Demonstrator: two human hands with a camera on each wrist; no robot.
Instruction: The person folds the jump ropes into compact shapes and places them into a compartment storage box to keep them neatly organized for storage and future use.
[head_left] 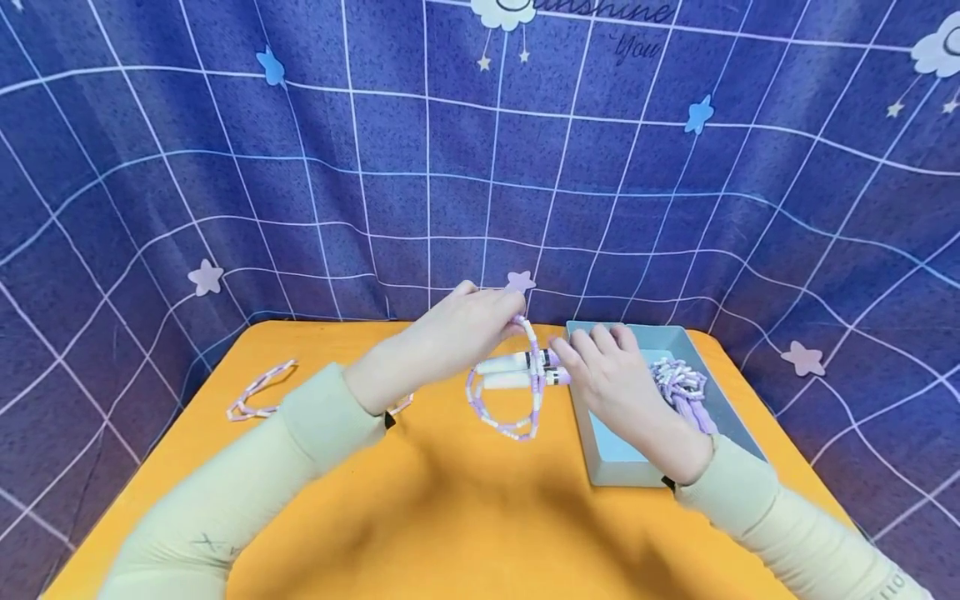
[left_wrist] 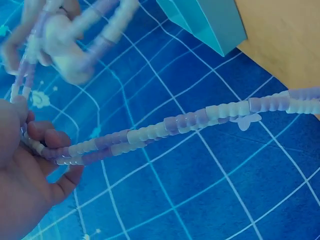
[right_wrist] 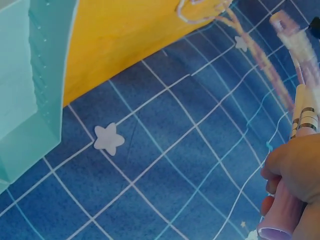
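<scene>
My right hand [head_left: 611, 375] grips two white-and-purple jump rope handles [right_wrist: 287, 207], side by side, with dark bands around them. Their white ends point left toward my other hand. A jump rope strung with purple and white beads [head_left: 525, 429] hangs in loops around the handles. With the fingers of my left hand [head_left: 457, 329] I pinch the doubled beaded strand above them. In the left wrist view two strands run together through that hand [left_wrist: 40, 170]. More beaded strand [head_left: 258, 396] lies on the table to the left, partly hidden behind my left forearm.
A light blue-grey tray [head_left: 626, 475] stands on the orange table [head_left: 450, 533] at right, beneath my right forearm. Inside is a bundled beaded rope [head_left: 678, 379] with purple handles. A blue grid-patterned curtain [head_left: 465, 200] hangs around the table's back and sides.
</scene>
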